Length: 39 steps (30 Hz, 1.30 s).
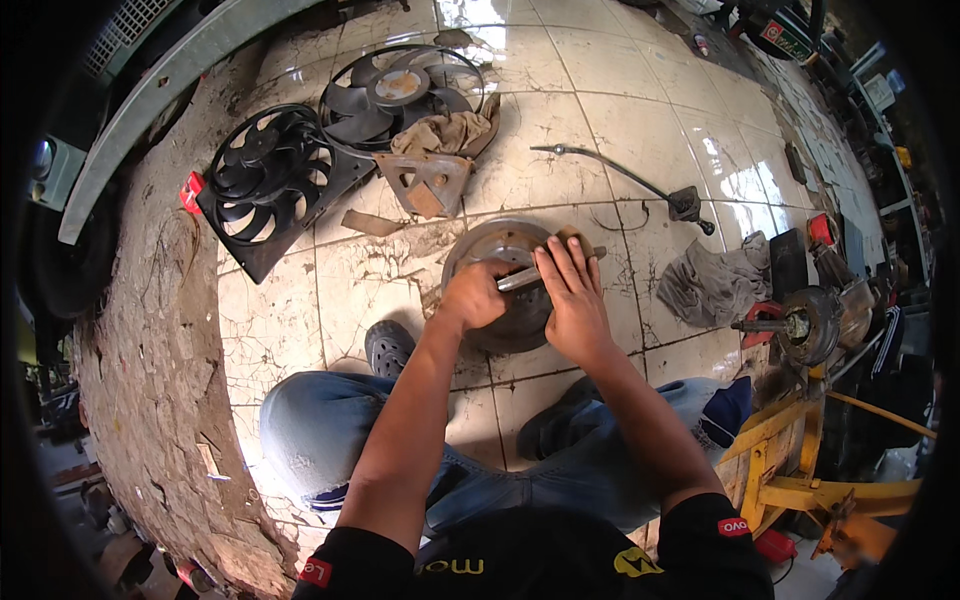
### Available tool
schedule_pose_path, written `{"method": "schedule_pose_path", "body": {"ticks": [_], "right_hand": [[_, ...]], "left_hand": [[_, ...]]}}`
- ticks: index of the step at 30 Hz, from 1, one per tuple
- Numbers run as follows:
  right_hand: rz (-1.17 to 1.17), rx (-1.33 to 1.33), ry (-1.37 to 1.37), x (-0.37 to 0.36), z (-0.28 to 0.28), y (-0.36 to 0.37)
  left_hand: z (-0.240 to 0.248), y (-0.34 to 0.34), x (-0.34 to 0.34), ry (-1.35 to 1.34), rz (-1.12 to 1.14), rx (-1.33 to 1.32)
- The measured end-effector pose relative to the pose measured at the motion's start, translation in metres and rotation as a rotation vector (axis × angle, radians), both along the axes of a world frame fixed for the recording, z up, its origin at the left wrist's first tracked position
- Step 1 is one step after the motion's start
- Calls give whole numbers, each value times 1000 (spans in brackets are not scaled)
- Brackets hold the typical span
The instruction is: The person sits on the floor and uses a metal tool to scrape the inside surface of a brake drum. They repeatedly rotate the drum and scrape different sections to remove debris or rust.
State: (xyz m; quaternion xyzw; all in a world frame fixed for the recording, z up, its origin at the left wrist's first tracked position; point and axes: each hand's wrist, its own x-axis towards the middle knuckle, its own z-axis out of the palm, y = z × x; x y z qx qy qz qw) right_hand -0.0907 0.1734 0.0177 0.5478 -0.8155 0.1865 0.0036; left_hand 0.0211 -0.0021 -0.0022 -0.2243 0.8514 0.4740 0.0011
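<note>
A round, dull metal drum (480, 243) lies on the tiles between my feet. My left hand (474, 296) is closed around a metal bar (519, 279), which slants across the drum up to the right. My right hand (574, 300) lies over the bar's far part with its fingers stretched out together. Just past those fingers, a brownish piece (572, 234) shows at the drum's rim; its kind is unclear. The bar's left end is hidden in my left fist, and my hands cover part of the drum.
Two black radiator fans (262, 180) lie at the far left, beside a rusty bracket (440, 182) and a brown rag (445, 131). A black cable with a lever end (620, 170) is at the far right. Right of me are a grey cloth (715, 278) and a yellow metal stand (800, 490).
</note>
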Motion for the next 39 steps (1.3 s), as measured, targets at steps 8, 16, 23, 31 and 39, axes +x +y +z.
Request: {"method": "schedule_pose_path", "body": {"ticks": [8, 16, 23, 31, 39], "right_hand": [[-233, 36, -148, -26, -8, 7], [-46, 31, -16, -18, -4, 1], [-150, 45, -72, -5, 1, 1], [-134, 0, -91, -21, -1, -2], [57, 40, 31, 8, 8, -5]], "left_hand": [[-2, 5, 1, 1, 2, 5], [-2, -2, 0, -20, 21, 15], [1, 0, -2, 10, 2, 4], [-5, 0, 1, -28, 13, 0], [-4, -1, 2, 32, 17, -14]]}}
